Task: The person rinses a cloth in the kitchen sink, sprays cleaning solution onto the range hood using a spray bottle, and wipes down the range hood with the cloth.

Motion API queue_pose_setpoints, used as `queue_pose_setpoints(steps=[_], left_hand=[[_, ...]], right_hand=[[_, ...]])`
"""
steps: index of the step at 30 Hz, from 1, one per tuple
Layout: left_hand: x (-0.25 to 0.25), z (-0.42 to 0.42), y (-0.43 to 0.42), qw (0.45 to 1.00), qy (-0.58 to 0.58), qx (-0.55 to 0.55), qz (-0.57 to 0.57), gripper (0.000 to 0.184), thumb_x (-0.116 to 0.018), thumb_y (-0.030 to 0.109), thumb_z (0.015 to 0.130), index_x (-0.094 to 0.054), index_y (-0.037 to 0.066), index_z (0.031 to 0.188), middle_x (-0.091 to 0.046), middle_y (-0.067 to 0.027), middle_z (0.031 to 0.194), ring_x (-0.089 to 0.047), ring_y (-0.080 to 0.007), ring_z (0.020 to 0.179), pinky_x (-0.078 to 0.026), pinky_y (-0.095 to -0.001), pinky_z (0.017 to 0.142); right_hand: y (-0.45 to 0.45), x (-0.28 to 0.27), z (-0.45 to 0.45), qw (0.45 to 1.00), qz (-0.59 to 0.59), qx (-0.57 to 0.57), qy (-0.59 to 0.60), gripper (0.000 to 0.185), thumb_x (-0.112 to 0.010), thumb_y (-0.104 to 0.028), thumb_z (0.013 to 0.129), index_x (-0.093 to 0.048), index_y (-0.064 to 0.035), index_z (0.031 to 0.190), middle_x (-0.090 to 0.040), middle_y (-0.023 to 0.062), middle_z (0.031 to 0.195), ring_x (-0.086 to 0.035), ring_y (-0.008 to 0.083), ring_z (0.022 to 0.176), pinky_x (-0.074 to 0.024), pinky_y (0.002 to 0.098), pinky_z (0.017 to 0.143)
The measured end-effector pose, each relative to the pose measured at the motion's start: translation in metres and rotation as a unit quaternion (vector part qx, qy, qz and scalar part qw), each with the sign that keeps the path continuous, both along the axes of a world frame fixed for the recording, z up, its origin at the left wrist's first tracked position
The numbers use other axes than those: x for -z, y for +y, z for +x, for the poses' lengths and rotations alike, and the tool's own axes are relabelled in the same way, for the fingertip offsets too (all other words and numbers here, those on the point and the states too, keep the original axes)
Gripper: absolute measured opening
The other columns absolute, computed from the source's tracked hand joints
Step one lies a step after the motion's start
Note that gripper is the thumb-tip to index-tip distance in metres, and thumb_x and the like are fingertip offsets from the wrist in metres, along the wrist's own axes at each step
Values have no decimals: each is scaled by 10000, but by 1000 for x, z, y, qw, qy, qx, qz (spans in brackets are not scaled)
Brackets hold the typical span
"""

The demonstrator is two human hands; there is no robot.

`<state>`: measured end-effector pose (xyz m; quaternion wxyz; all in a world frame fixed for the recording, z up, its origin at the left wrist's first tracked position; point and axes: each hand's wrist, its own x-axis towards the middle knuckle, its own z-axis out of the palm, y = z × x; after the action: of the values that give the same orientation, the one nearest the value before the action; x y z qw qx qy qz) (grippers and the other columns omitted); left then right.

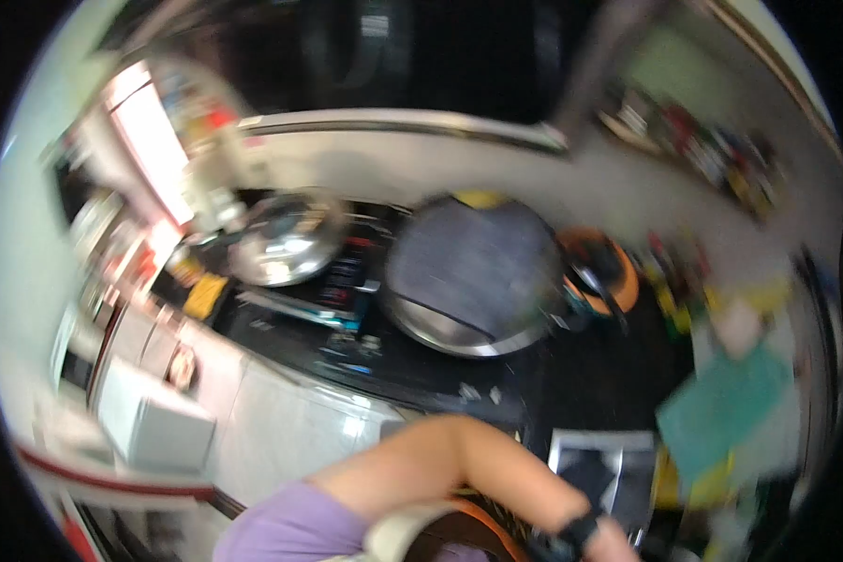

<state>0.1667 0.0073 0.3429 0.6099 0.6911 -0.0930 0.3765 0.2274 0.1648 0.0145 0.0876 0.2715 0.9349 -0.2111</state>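
My left arm, in a purple sleeve [295, 526], bends across the bottom of the head view. A black watch [579, 532] is on its wrist. Only the back part of my left hand [614, 545] shows at the lower edge, near the sink [632, 440]; its fingers are cut off by the frame. My right hand is out of view. Below the forearm is a rounded cream and brown thing with an orange edge [485, 513], whose kind I cannot make out. Motion blurs the picture.
On the black counter [590, 375] stand a large covered wok [473, 272], a lidded steel pan [292, 242] and an orange-rimmed pan [628, 272]. A yellow cloth [205, 296] lies left. Green sheet-like material [731, 403] is at right. A dark range hood [421, 56] hangs above.
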Motion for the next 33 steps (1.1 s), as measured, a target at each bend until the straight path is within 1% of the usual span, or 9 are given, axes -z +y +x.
queue_pose_setpoints(steps=[1, 4, 7, 12, 18, 26, 28, 31, 33], left_hand=[[20, -13, 4, 997, -26, 74, -9, 239, -570, 153, 916, -604, -72, 990, -640, -118, 903, -559, -191, 768, -459, -320, 666], [134, -59, 44, 948, 64, -291, -114, 208, -581, 167, 891, -613, 18, 1032, -652, -94, 984, -633, -176, 872, -509, -330, 752], [212, -129, 36, 693, 405, -586, -109, 185, -565, 133, 880, -631, 17, 1007, -633, -135, 976, -636, -240, 874, -504, -321, 746], [316, -165, -26, 611, 482, -567, -269, 242, -584, 221, 901, -629, 5, 999, -657, -93, 795, -599, -135, 695, -479, -286, 644], [331, -158, -49, 537, 527, -562, -345, 209, -604, 172, 871, -632, 5, 993, -678, -133, 857, -656, -205, 750, -509, -321, 678], [308, -149, 12, 562, 488, -576, -338, 202, -597, 154, 880, -626, 15, 1024, -679, -117, 883, -650, -175, 796, -502, -302, 699], [307, -141, 36, 629, 433, -520, -383, 206, -544, 149, 933, -601, -7, 1056, -659, -55, 939, -627, -130, 871, -489, -259, 767], [312, -124, 77, 716, 344, -438, -421, 221, -535, 151, 940, -575, 16, 1110, -643, -42, 975, -603, -111, 928, -479, -252, 820], [311, -105, 104, 758, 306, -364, -447, 261, -522, 176, 948, -554, 23, 1157, -626, -42, 1035, -589, -119, 980, -475, -267, 849]], right_hand=[[6, 8, 20, 1000, 2, 22, -12, 218, -621, -201, 770, -678, -15, 868, -665, 189, 893, -641, 330, 860, -494, 433, 772], [17, 35, 80, 993, -16, 85, -78, 209, -622, -193, 765, -683, -16, 858, -669, 186, 886, -647, 325, 853, -498, 431, 769], [22, 61, 118, 979, -77, 136, -134, 199, -605, -197, 756, -693, -52, 861, -670, 182, 872, -645, 324, 875, -498, 422, 783], [52, 151, 138, 968, -149, 133, -152, 282, -587, -201, 743, -683, -108, 992, -655, 184, 984, -616, 327, 980, -485, 405, 847], [53, 198, 108, 952, -131, 188, -202, 516, -602, -222, 771, -510, -195, 1278, -463, 243, 1285, -457, 388, 1192, -427, 452, 952], [18, 277, 140, 946, -138, 93, -277, 382, -611, -291, 765, -635, -70, 1074, -552, 228, 1181, -546, 357, 1061, -476, 435, 874], [28, 238, 148, 963, -160, 122, -179, 321, -622, -270, 741, -664, -17, 936, -647, 195, 932, -612, 283, 896, -499, 377, 764], [40, 200, 151, 810, -414, 405, 96, 183, -607, -158, 727, -625, 5, 806, -595, 68, 668, -569, 168, 673, -447, 310, 623], [41, 174, 164, 840, -342, 339, 249, 199, -601, -144, 722, -597, -6, 865, -582, 95, 778, -559, 204, 763, -441, 307, 688]])
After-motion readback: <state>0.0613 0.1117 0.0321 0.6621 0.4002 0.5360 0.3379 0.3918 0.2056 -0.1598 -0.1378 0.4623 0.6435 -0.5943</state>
